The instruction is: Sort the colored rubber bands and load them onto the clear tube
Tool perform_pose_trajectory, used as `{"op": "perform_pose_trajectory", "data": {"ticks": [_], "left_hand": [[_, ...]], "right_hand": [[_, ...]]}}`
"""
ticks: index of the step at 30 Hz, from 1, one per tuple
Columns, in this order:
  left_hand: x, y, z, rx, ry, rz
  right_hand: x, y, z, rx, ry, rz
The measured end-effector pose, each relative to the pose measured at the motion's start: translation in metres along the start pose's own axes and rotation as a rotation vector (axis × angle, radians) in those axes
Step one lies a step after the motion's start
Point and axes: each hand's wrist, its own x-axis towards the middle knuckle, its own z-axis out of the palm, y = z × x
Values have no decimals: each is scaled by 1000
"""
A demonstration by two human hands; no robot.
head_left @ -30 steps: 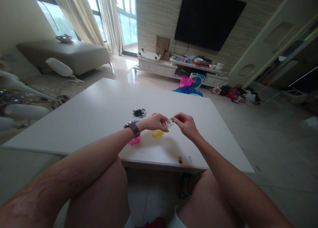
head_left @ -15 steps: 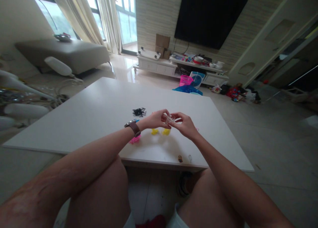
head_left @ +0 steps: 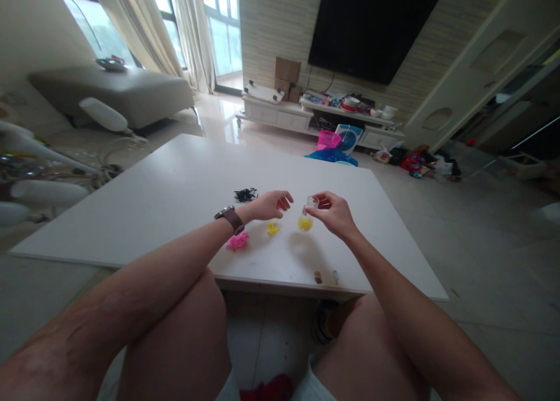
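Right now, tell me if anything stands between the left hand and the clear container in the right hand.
Nothing visible: only a gap above the table separates the left hand from the container the right hand holds.

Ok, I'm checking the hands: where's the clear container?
In the head view, the clear container is in the right hand, to the right of the left hand.

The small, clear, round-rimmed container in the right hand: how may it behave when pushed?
The container is probably light, since the right hand holds it with fingertips. Its round rim suggests it could roll if tipped; its smooth-looking wall may be slippery.
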Motion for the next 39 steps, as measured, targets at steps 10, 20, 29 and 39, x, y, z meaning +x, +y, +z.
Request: {"op": "perform_pose_trajectory", "data": {"ticks": [10,20,29,39], "left_hand": [[2,-27,1,298,-82,-186],[-2,-51,18,473,-62,-398],[1,-56,32,434,-77,-416],[3,-35,2,178,-97,-302]], "right_hand": [[1,8,0,-61,1,-26],[-1,10,1,-144,-60,-69],[-2,10,-1,-161,-93,-100],[0,14,-2,-137,-104,-73]]}}
